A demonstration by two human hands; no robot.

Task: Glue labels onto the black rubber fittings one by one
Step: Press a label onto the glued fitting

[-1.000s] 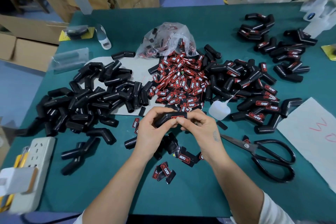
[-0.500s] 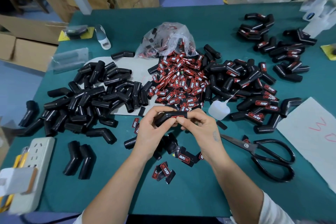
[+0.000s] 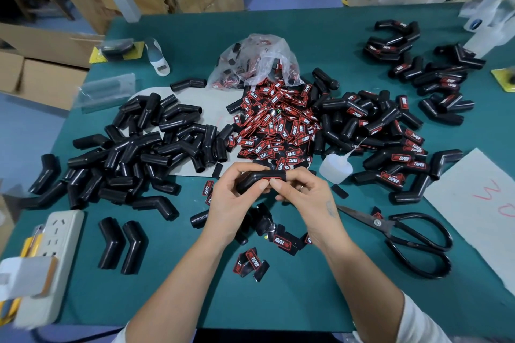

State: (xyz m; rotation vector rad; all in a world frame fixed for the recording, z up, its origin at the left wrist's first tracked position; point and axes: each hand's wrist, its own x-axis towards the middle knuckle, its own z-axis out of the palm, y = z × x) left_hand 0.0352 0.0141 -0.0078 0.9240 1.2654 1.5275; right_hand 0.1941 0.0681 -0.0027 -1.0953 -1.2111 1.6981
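Both hands are up at centre, just nearer than the label pile, working one black elbow fitting (image 3: 257,179). The left hand (image 3: 237,200) wraps the bent, lower-left end, fingers curled round it, thumb on the near face. The right hand (image 3: 301,195) pinches the straight right end, thumb tip pressing where a red-edged label (image 3: 271,174) sits on the tube's upper side; only a sliver of red shows, so whether it's fully seated can't be told. Key relation: the fitting's long axis runs left-right between the two grips, label end toward the right hand, so that hand is the one placed to smooth it down while the left steadies. Judging by this, the step is pressing a label home, w/ the glue already on. Next call, prob.: drop it w/ the labelled fittings (image 3: 390,164) piled on the right, the right hand being nearer to them, then grab a bare one from the unlabelled heap (image 3: 145,147) on the left. The small white glue bottle (image 3: 335,168) lies just right of the hands, nozzle pointing far-right. Loose labels (image 3: 278,125) spill from a clear plastic bag (image 3: 256,61) beyond the hands. Scissors (image 3: 404,234) lie near-right on the green table (image 3: 278,301); a few stray labels (image 3: 250,262) lie between the forearms. Plenty of bare fittings left, so the job looks well short of done.
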